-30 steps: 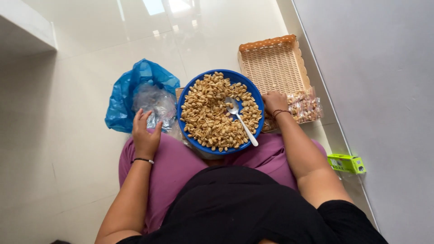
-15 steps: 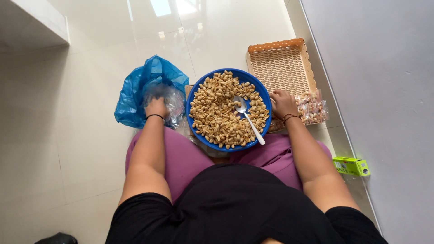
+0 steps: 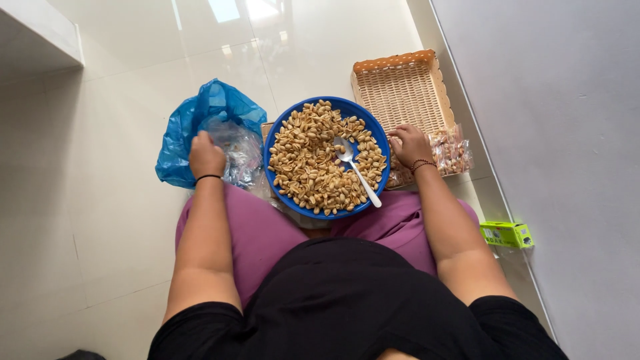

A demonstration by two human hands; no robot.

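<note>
We sit on the shiny pale tiled floor [image 3: 120,253], and there is lots of open floor on our left and out in front. On our right a grey wall [image 3: 567,133] stands close, so there is little room there. A small green box [image 3: 507,234] lies by the wall's foot.

The round blue bowl [image 3: 381,137] rests on our lap in the purple cloth. It is full of pale peanuts [image 3: 307,167], and a white plastic spoon [image 3: 357,170] lies on top of them. Past the bowl on the right sits a woven tan basket tray [image 3: 403,90]. Small clear packets of nuts [image 3: 450,150] lie just beside its near end. On the left is a crumpled blue plastic bag [image 3: 213,107] with thin clear plastic bags [image 3: 240,157] in it.

Our left hand [image 3: 205,155] is down in the clear bags with fingers curled; we cannot tell if it grips one. Our right hand [image 3: 410,143] sits by the bowl's right rim, fingers bent on the packets; we cannot tell if it grips any.
</note>
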